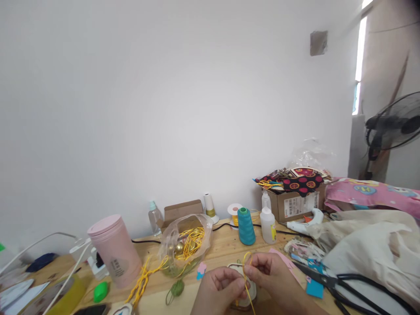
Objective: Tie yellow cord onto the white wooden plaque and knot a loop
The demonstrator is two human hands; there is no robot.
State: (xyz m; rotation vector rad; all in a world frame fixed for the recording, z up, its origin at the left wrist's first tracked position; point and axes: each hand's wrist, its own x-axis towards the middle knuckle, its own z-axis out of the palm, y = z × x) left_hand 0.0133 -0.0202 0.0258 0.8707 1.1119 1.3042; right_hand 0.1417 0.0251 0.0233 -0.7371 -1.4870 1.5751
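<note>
A thin yellow cord [248, 291] runs between my two hands, with a small loop standing up at its top. My left hand [218, 288] has thumb and fingers pinched together on the cord from the left. From the right, my right hand [267, 273] pinches the cord near the loop. Beneath both hands lies a pale, dark-edged flat piece [252, 289], partly covered by my fingers; its kind I cannot make out. A ball of olive-green thread [177, 288] rests left of my left hand.
Black scissors [328, 280] lie to the right, beside a white cloth bag [370, 245]. A teal thread cone [246, 227] and a white glue bottle [268, 225] stand behind my hands. Leftward are a plastic bag of yellow cord [193, 245] and a pink tumbler [114, 251].
</note>
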